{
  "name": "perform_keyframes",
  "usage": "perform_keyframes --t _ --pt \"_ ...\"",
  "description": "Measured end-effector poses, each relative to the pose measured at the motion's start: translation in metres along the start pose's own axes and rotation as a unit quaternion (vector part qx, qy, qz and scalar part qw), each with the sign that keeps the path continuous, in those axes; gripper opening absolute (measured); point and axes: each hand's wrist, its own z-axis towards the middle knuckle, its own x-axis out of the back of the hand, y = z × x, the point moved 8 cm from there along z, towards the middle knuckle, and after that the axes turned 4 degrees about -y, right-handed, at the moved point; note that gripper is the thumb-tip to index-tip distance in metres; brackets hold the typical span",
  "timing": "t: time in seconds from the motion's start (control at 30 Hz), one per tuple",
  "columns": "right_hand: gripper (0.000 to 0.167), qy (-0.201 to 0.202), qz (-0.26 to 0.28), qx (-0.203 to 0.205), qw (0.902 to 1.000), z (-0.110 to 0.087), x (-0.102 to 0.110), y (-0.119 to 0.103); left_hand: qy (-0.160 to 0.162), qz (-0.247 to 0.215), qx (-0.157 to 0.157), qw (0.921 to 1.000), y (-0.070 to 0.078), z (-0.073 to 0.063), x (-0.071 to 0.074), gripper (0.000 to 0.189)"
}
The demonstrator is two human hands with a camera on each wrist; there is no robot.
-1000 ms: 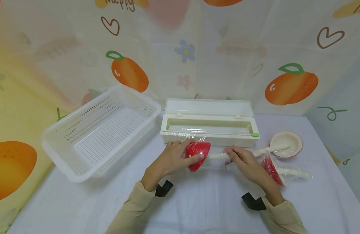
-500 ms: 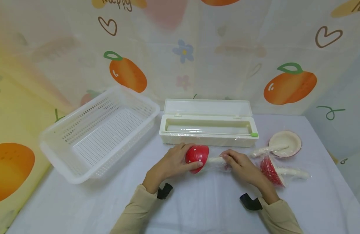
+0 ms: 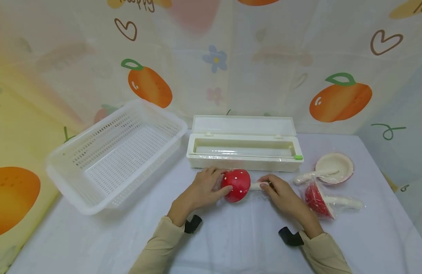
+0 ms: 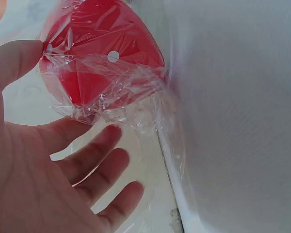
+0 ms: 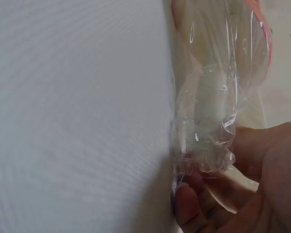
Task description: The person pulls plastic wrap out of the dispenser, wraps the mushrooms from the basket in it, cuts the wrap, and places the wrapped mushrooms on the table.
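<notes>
Between the two hands lies a toy mushroom (image 3: 236, 185) with a red, white-dotted cap and a pale stem. Crinkled clear film covers its cap in the left wrist view and its stem (image 5: 211, 99) in the right wrist view. My left hand (image 3: 205, 189) holds the cap, thumb on the near side and index finger at the far edge; the other fingers are spread. At the stem's end, my right hand (image 3: 283, 193) pinches the film-covered tip between thumb and fingers. Just behind both hands stands a white cling film dispenser (image 3: 245, 163), lid up, with a green slider (image 3: 298, 157).
A white perforated basket (image 3: 178, 139) stands at the left. To the right lie two more film-wrapped mushrooms, one with its pale underside (image 3: 329, 165) up and one on its side with a red cap (image 3: 315, 199). A patterned cloth (image 3: 245, 83) hangs behind the table (image 3: 231, 243).
Film stretched between the dispenser and the cap a second ago; that stretch is no longer seen. The mushroom has turned, showing more of its dotted top. My right hand has shifted slightly left.
</notes>
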Motion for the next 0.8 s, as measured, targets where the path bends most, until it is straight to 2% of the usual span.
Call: perform_keyframes --t 0.1,0.27,0.43,0.57,0.63,0.7,0.8 --pt "0.019 0.015 -0.02 0.0 0.9997 0.0 0.002 -0.002 0.001 0.01 -0.004 0.9999 0.001 0.0 -0.001 0.057" --pt "0.026 0.012 -0.046 -0.013 0.9988 -0.002 0.004 -0.001 -0.009 0.008 0.002 0.9999 -0.001 0.001 -0.002 0.06" --pt "0.037 0.001 -0.034 -0.027 0.9991 -0.005 0.013 0.001 -0.016 0.008 0.004 0.9998 -0.002 0.001 -0.003 0.06" --pt "0.04 0.004 -0.031 -0.044 0.9985 -0.009 0.026 0.001 -0.021 0.008 0.003 0.9998 -0.002 0.001 -0.004 0.062" --pt "0.038 0.031 -0.035 -0.033 0.9983 -0.01 0.036 -0.003 -0.023 0.009 0.004 0.9997 -0.002 0.001 -0.004 0.063" --pt "0.035 0.082 -0.04 -0.017 0.9957 -0.012 0.048 -0.008 -0.022 0.007 0.004 0.9997 -0.001 0.001 -0.004 0.063" --pt "0.032 0.178 -0.038 0.014 0.9833 -0.016 0.065 -0.015 -0.018 0.009 0.006 0.9998 -0.001 0.001 -0.002 0.064"
